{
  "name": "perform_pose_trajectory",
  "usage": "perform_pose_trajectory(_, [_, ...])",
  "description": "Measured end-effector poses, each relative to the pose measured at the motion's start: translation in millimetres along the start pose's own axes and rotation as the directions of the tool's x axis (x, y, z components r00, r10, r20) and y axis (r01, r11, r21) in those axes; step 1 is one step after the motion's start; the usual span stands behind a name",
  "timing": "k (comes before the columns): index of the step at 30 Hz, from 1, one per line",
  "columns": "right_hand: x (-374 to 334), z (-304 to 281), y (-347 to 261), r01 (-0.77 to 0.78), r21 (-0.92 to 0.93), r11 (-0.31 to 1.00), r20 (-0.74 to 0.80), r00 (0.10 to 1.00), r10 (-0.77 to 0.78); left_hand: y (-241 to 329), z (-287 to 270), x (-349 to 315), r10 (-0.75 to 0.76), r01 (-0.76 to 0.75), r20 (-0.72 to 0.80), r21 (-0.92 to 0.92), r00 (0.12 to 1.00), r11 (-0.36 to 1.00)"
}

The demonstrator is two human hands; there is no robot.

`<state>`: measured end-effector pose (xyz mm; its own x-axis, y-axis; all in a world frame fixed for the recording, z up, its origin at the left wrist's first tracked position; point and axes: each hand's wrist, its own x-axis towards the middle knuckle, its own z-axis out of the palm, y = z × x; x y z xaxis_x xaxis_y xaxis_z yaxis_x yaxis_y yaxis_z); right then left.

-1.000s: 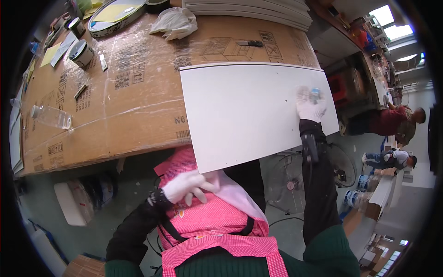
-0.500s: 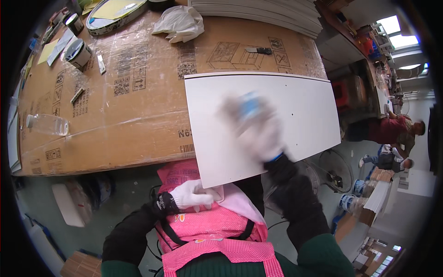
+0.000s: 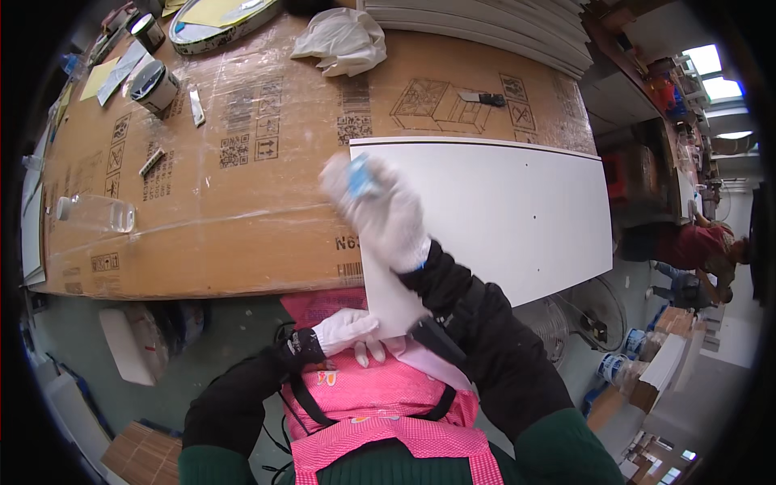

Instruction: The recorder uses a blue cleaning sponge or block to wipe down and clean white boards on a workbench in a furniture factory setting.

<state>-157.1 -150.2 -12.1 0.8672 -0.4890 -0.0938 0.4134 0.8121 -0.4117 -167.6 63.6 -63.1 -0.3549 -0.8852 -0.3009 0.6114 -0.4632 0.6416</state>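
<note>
Head view, white board (image 3: 513, 210): right of centre, on our desk (image 3: 186, 263), past its near edge.
Right hand (image 3: 386, 212): centre; our grip closed round a blurred blue thing (image 3: 362, 178).
Left hand (image 3: 346, 330): lower centre, at the board's corner; we cannot tell whether its grip pinches.

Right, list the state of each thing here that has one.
White board: flat, overhanging the table
Left hand: gloved, at the board's near left corner, grip unclear
Right hand: gloved, closed around something blue
Bottle: capped, on its side
Knife: lying flat, blade out
White cloth or bag: crumpled
Fan: running or not, unclear
</note>
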Motion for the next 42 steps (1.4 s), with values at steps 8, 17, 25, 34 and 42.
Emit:
perform_pose_trajectory(8, [-26.3,-75.1,-207.5,0.379,-0.040,0.925,-0.399,0.842,-0.362,2.6,-1.0,-15.5,-0.016,0.015,0.029,0.036,0.999,0.999])
perform_pose_trajectory(17, [-36.1,-148.3,-298.4,0.473,-0.248,0.846,-0.293,0.796,-0.530,-21.6,-15.5,4.9,0.032,-0.026,0.017,-0.287,0.999,0.958])
perform_pose_trajectory(25, [-85.9,-60.0,-200.4,-0.193,-0.207,0.959,-0.016,0.981,0.193,-17.1,0.0,-4.9,0.078,-0.080,-0.019,-0.192,0.997,0.978])
perform_pose_trajectory(34, [-72.2,-221.5,-461.9,0.132,-0.982,-0.136,0.186,0.538,-0.822,-9.1,16.3,20.4,0.047,-0.069,-0.101,-0.224,0.994,0.972])
perform_pose_trajectory(42, [-52.2,-195.6,-447.2,0.373,-0.580,0.724,-0.317,0.715,-0.623,-1.1,14.6,18.8,-0.032,0.002,-0.156,-0.190,0.987,0.982])
